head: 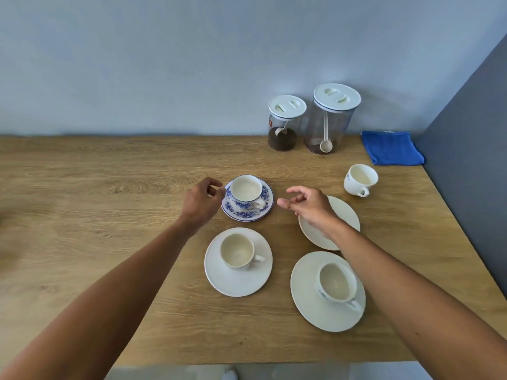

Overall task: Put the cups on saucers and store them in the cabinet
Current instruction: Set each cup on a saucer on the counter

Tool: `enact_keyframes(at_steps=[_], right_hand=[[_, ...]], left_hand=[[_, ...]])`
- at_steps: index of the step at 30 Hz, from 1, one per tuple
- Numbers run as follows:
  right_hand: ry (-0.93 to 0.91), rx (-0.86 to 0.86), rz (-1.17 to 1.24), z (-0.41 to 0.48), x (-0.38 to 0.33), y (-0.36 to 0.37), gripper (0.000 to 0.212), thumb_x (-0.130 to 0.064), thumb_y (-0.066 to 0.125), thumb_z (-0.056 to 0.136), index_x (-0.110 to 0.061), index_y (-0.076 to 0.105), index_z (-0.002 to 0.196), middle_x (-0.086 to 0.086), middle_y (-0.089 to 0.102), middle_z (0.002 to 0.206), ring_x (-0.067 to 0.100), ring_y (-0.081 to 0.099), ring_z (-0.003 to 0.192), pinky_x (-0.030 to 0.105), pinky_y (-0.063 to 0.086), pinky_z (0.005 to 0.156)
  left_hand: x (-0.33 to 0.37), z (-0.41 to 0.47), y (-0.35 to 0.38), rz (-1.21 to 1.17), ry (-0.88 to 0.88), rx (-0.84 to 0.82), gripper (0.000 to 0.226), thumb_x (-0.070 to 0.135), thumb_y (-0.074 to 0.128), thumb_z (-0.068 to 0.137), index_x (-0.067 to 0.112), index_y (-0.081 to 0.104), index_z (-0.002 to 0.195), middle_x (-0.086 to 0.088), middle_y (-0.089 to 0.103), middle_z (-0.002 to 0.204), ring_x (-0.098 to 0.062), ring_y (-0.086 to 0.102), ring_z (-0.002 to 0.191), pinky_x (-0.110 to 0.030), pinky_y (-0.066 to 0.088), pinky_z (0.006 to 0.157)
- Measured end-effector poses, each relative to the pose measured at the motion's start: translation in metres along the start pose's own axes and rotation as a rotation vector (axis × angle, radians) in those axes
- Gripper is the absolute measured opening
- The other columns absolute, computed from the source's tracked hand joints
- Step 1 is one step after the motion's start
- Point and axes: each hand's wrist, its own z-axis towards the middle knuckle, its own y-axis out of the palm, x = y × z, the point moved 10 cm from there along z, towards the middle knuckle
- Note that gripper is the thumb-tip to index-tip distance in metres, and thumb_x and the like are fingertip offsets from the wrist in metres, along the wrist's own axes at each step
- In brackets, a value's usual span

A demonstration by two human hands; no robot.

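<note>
Both hands (201, 200) (307, 205) hover among four cups (245, 190) (238, 250) (337, 282) (360, 178), four saucers (247, 215) (236, 283) (307, 305) (345, 215).

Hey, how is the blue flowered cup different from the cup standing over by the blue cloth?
The blue flowered cup sits on a matching saucer; the lone cup stands on the bare table. The blue flowered cup carries a blue floral pattern and a blue rim; the lone cup is white with one small dark mark. Both are upright, look empty, and have a handle.
</note>
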Motion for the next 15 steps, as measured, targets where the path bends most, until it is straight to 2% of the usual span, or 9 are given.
enact_keyframes(at_steps=[2, 5, 7, 10, 13, 15], right_hand=[[-0.011, 0.051, -0.044, -0.003, 0.005, -0.026, 0.046, -0.045, 0.084, 0.073, -0.026, 0.067, 0.111, -0.007, 0.065, 0.079, 0.011, 0.062, 0.075, 0.032, 0.05, 0.077], [-0.008, 0.14, -0.049, -0.01, 0.015, -0.067, 0.043, -0.043, 0.084, 0.073, -0.025, 0.068, 0.108, -0.002, 0.065, 0.087, 0.015, 0.064, 0.085, 0.04, 0.055, 0.083], [-0.008, 0.212, -0.079, -0.015, 0.019, -0.094, 0.043, -0.04, 0.083, 0.075, -0.021, 0.068, 0.11, -0.002, 0.063, 0.088, 0.012, 0.061, 0.084, 0.038, 0.056, 0.084], [0.021, 0.346, -0.12, -0.023, 0.029, -0.135, 0.038, -0.04, 0.08, 0.078, -0.019, 0.069, 0.108, -0.005, 0.062, 0.084, 0.009, 0.059, 0.08, 0.029, 0.05, 0.074], [0.054, 0.491, -0.131, -0.03, 0.046, -0.168, 0.033, -0.04, 0.078, 0.081, -0.017, 0.07, 0.104, -0.009, 0.061, 0.078, 0.013, 0.062, 0.08, 0.027, 0.047, 0.072], [0.088, 0.534, -0.125, -0.031, 0.06, -0.179, 0.031, -0.041, 0.077, 0.081, -0.017, 0.07, 0.1, -0.011, 0.061, 0.076, 0.017, 0.064, 0.085, 0.032, 0.052, 0.076]], left_hand=[[0.026, 0.0, 0.01, 0.011, 0.054, -0.042, 0.016, 0.032, 0.062, 0.088, 0.021, 0.067, 0.099, -0.001, 0.07, 0.081, -0.015, 0.059, 0.059, -0.03, 0.051, 0.066], [0.065, -0.005, 0.036, 0.058, 0.132, -0.11, 0.02, 0.031, 0.061, 0.091, 0.018, 0.066, 0.104, -0.001, 0.069, 0.084, -0.011, 0.059, 0.058, -0.026, 0.048, 0.062], [0.085, -0.008, 0.057, 0.074, 0.167, -0.155, 0.02, 0.031, 0.062, 0.09, 0.018, 0.066, 0.104, 0.001, 0.069, 0.082, -0.01, 0.061, 0.059, -0.029, 0.05, 0.068], [0.109, -0.014, 0.096, 0.125, 0.215, -0.245, 0.019, 0.027, 0.062, 0.09, 0.015, 0.065, 0.105, -0.001, 0.07, 0.083, -0.005, 0.058, 0.059, -0.028, 0.05, 0.075], [0.122, -0.024, 0.137, 0.16, 0.208, -0.387, 0.021, 0.028, 0.064, 0.091, 0.014, 0.062, 0.107, -0.002, 0.07, 0.083, -0.008, 0.06, 0.055, -0.02, 0.048, 0.06], [0.125, -0.031, 0.164, 0.195, 0.198, -0.467, 0.023, 0.027, 0.063, 0.091, 0.013, 0.06, 0.109, -0.006, 0.072, 0.081, -0.013, 0.064, 0.053, -0.021, 0.05, 0.058]])
